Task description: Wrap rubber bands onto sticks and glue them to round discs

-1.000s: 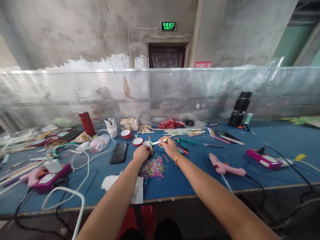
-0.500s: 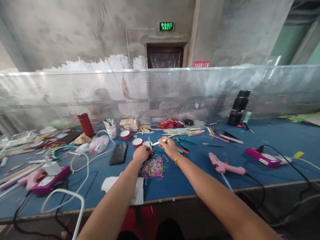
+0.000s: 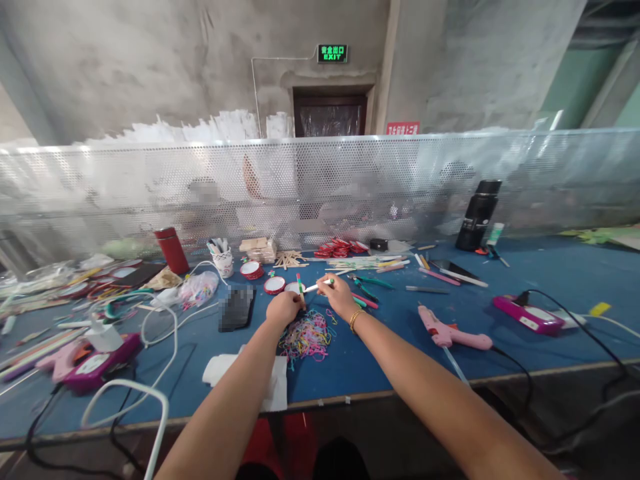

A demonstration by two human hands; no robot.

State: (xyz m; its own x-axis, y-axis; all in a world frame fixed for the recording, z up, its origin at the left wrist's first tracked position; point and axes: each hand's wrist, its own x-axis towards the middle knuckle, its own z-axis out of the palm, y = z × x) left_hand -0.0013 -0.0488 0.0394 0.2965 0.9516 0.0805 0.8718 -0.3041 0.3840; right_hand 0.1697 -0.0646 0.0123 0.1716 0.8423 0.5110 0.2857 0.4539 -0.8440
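My left hand [image 3: 284, 309] is closed on a thin wooden stick [image 3: 299, 283] that stands up from the fingers, its upper end coloured red and green. Pinched in my right hand [image 3: 341, 295] is a white marker with a green end [image 3: 314, 288], its tip pointing left at the stick. Whether the tip touches the stick I cannot tell. Just below both hands lies a tangled heap of coloured rubber bands [image 3: 307, 339]. Round red-rimmed pieces with white faces [image 3: 274, 285] lie right behind my left hand. Green-handled pliers [image 3: 367, 288] rest beyond my right hand.
A pink glue gun [image 3: 453, 333] with a cord lies to the right, near a purple power strip [image 3: 530, 317]. On the left are a phone [image 3: 237, 308], white cables and a red bottle [image 3: 171, 249]. A perforated metal screen [image 3: 320, 180] runs along the table's back.
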